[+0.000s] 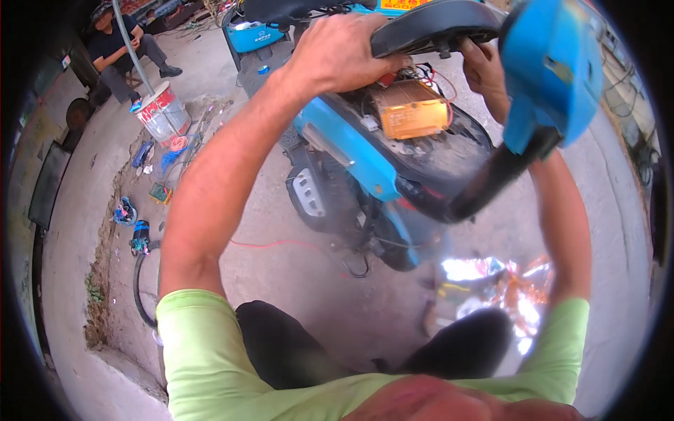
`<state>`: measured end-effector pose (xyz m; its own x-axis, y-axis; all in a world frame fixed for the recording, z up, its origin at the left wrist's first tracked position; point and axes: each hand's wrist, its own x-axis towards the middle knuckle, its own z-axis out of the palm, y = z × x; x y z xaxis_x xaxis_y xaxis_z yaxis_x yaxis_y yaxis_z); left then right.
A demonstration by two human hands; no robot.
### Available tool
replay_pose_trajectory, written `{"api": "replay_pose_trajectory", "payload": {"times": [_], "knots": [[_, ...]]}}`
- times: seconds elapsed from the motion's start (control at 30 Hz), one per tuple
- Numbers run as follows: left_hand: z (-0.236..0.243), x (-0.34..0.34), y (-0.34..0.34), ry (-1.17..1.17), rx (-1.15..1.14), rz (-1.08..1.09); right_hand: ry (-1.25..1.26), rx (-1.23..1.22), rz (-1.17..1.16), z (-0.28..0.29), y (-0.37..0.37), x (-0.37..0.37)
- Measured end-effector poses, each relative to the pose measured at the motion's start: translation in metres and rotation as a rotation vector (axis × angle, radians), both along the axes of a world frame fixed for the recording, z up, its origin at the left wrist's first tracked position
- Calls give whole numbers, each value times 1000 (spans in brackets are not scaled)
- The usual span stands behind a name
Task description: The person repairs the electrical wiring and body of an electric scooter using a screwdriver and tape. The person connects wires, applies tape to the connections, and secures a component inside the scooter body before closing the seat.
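A black padded piece (442,27), which looks like a scooter seat, is raised over the open body of a blue electric scooter (349,144). My left hand (344,56) grips its left end, with the thumb underneath. At its right end my right hand (484,70) has curled fingers against the lower edge. Below lies a gold finned metal box (414,116), probably a controller, with loose wires (439,76) around it. A blue backrest (551,74) on a black bent bar (498,182) stands close to my right forearm and hides part of it.
Crumpled shiny foil (502,288) lies on the concrete by my right knee. To the left are a red-and-white bucket with a pole (163,116), a black cylindrical part (140,237) with a hose, and a small meter (160,193). A person (116,52) sits at the far left.
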<state>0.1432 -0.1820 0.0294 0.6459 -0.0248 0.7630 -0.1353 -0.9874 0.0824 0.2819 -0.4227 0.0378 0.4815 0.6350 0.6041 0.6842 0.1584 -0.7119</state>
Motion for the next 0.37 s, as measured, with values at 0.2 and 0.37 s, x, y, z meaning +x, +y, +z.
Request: {"api": "replay_pose_trajectory", "payload": {"times": [0.2,0.37], "knots": [[10,8,20,97,-98,19,202,-479,-18,-21,-8,0],[12,-2,20,148,-115,50,176,-870,18,-3,11,7]]}}
